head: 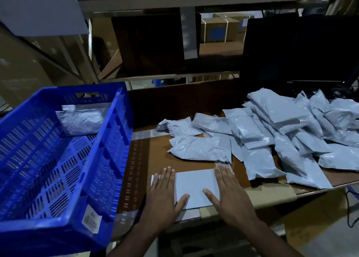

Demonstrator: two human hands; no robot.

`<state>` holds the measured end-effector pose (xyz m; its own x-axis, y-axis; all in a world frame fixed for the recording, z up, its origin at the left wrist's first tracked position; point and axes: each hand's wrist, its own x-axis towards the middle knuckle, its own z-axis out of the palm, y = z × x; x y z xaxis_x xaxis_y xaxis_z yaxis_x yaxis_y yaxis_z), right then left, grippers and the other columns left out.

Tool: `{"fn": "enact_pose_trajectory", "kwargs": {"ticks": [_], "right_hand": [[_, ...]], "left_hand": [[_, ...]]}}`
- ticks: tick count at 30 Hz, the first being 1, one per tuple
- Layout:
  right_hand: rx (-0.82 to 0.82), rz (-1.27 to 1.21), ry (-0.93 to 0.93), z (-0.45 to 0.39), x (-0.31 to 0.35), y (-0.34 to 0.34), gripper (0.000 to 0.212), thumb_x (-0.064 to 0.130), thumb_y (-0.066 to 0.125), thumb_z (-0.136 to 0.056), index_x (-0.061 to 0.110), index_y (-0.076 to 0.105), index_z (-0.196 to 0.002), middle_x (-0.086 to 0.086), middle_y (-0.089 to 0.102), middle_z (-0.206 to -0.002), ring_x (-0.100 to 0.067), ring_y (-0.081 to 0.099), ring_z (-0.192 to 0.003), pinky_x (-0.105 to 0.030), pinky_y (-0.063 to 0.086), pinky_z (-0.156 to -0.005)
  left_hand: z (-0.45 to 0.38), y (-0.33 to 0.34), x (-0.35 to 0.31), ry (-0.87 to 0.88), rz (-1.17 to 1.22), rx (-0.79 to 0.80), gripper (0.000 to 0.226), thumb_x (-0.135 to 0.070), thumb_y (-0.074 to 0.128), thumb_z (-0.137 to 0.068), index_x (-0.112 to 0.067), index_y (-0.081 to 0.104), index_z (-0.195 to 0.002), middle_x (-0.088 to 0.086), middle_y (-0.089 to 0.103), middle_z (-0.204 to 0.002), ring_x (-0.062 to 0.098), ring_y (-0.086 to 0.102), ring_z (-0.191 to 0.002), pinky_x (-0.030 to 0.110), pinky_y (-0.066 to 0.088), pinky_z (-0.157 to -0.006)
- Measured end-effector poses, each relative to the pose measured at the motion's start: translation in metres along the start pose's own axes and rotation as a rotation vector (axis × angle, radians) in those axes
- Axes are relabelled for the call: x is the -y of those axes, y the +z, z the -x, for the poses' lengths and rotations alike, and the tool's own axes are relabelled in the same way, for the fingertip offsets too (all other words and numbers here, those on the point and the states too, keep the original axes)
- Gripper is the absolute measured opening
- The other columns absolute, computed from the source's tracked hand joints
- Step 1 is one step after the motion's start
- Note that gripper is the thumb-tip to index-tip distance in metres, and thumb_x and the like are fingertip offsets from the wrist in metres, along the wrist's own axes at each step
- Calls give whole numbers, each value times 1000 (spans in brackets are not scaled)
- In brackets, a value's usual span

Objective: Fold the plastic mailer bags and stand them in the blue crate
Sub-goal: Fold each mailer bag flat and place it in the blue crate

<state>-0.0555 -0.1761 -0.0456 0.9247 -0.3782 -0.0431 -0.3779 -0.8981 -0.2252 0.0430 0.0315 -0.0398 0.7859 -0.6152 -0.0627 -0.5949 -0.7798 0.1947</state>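
Observation:
A flat grey mailer bag (195, 186) lies on the table near the front edge. My left hand (165, 194) presses flat on its left part, fingers straight. My right hand (227, 190) presses flat on its right part, thumb spread over the bag. The blue crate (108, 159) stands at the left, tilted toward me. One folded mailer (81, 120) stands against its far wall. A heap of several filled grey mailers (272, 136) covers the right side of the table.
A dark monitor (299, 52) stands behind the heap at the back right, with cables beside it. Metal shelving with cardboard boxes (217, 29) rises behind the cardboard-covered table (155, 152). The table's front edge runs just under my wrists.

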Motion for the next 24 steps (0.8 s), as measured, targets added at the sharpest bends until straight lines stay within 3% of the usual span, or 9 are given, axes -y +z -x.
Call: {"fn": "enact_pose_trajectory", "kwargs": {"ticks": [5, 9, 12, 14, 15, 17, 19, 24], "right_hand": [[13, -19, -13, 1, 1, -1, 99, 86, -6, -79, 28, -10, -159, 8, -15, -166, -10, -16, -152, -32, -1, -120], [-38, -1, -24, -1, 4, -10, 104, 84, -16, -78, 24, -2, -160, 3, -10, -167, -14, -13, -153, -35, -2, -123], [-110, 18, -112, 0, 22, -15, 95, 77, -17, -87, 20, 5, -159, 0, -9, -166, -16, -13, -153, -41, -1, -125], [-24, -20, -193, 2, 41, -7, 90, 72, -18, -87, 20, 2, -158, 4, -14, -163, -13, -14, -153, -38, -5, -124], [1, -16, -216, 3, 49, -2, 86, 69, -14, -91, 20, 9, -159, 5, -7, -163, -13, -4, -154, -38, -4, -123], [63, 30, -214, 7, 53, 7, 75, 62, 3, -102, 19, 36, -154, 0, 24, -162, -17, 26, -150, -43, 9, -117], [76, 62, -203, 9, 47, 13, 64, 54, 14, -106, 19, 47, -149, -1, 42, -156, -18, 39, -144, -43, 18, -113], [79, 55, -225, 8, 43, 10, 61, 51, 15, -107, 21, 46, -149, 0, 42, -156, -17, 39, -144, -42, 18, -113]], "left_hand": [[0, -4, 4, 2, 117, -4, 86, -74, 14, -94, -25, -1, -163, -10, -12, -168, 2, -17, -152, 27, -18, -120], [1, -18, 8, 50, 236, -36, 66, -59, 28, -104, -36, -2, -159, -23, -20, -160, -14, -34, -138, 33, -9, -126], [7, -19, 2, 115, 182, -17, 65, -58, 20, -105, -34, -2, -161, -17, -16, -166, -3, -25, -148, 30, -12, -125], [10, -14, -7, 157, 84, 23, 68, -57, 6, -102, -26, -1, -163, -11, -12, -168, 1, -21, -151, 26, -17, -122], [11, -11, -11, 169, 43, 30, 74, -58, -5, -98, -24, -2, -163, -9, -13, -168, 2, -20, -151, 27, -18, -121], [12, -4, -11, 168, 3, 9, 86, -61, -21, -88, -21, -4, -162, -7, -14, -167, 4, -20, -151, 30, -17, -123], [11, 6, -6, 188, -1, -21, 88, -61, -22, -89, -20, 1, -163, -4, -7, -169, 7, -17, -152, 33, -12, -122], [8, 7, 0, 202, 4, -2, 85, -61, -18, -91, -20, 2, -163, -4, -5, -169, 6, -15, -153, 36, -8, -122]]}}
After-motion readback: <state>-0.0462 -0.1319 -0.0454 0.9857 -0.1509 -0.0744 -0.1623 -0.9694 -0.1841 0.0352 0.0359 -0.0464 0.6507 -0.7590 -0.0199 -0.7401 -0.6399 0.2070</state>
